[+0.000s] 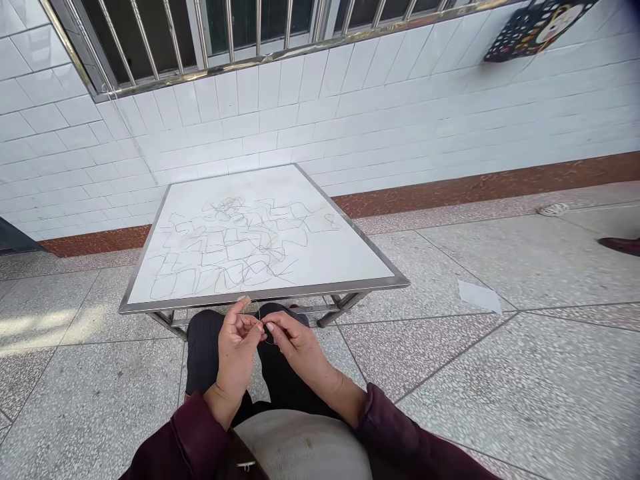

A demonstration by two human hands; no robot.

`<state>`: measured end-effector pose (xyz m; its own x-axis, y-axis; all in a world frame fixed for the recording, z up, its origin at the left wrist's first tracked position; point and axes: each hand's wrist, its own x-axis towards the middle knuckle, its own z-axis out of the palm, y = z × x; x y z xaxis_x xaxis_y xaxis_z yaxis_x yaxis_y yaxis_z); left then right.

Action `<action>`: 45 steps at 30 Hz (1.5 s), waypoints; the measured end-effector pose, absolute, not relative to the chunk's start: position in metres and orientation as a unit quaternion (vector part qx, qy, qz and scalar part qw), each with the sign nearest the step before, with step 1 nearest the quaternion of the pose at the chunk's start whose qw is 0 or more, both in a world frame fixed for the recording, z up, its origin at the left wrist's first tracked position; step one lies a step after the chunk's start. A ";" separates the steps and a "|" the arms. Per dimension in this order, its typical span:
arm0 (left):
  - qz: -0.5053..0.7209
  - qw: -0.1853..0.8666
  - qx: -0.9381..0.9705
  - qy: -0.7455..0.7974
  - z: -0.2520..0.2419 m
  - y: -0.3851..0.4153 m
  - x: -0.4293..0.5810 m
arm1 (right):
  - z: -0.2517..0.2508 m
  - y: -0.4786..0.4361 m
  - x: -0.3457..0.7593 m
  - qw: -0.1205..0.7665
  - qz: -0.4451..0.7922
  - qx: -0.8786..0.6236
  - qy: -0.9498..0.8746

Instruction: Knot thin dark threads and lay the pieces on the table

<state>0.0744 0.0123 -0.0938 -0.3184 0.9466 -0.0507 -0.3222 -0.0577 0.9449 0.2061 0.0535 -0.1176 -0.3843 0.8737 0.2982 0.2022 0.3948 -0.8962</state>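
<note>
My left hand [237, 353] and my right hand [301, 348] meet above my lap, just in front of the table's near edge. Between their pinched fingertips is a thin wire [259, 307], part of which curves up in a small arc near my left forefinger. A light-coloured wrap seems to cover that forefinger's tip. Both hands are closed on the wire, and the fingers hide much of it. Many thin, bent wires [227, 243] lie loosely spread over the white tabletop [345, 257], with a denser tangle [227, 207] toward the back.
A metal rim [270, 293] borders the low table, which stands by a white tiled wall [280, 123]. Barred windows [230, 30] are above. A patterned bag [537, 30] hangs at upper right. Paper [479, 297] lies on the speckled floor; a dark shoe [620, 246] shows at far right.
</note>
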 end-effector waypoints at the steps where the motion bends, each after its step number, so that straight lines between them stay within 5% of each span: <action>1: 0.651 0.488 0.321 0.485 -0.093 0.012 0.074 | -0.117 0.053 0.206 0.408 0.417 -0.380 -0.718; 18: 0.634 0.532 0.312 0.466 -0.092 0.009 0.068 | -0.120 0.056 0.211 0.287 0.856 -0.290 -0.318; 38: 0.623 0.549 0.295 0.473 -0.082 0.007 0.068 | -0.136 0.053 0.212 0.270 0.925 -0.177 -0.202; 45: 0.605 0.534 0.353 0.474 -0.083 0.005 0.067 | -0.131 0.053 0.212 0.289 0.884 -0.240 -0.277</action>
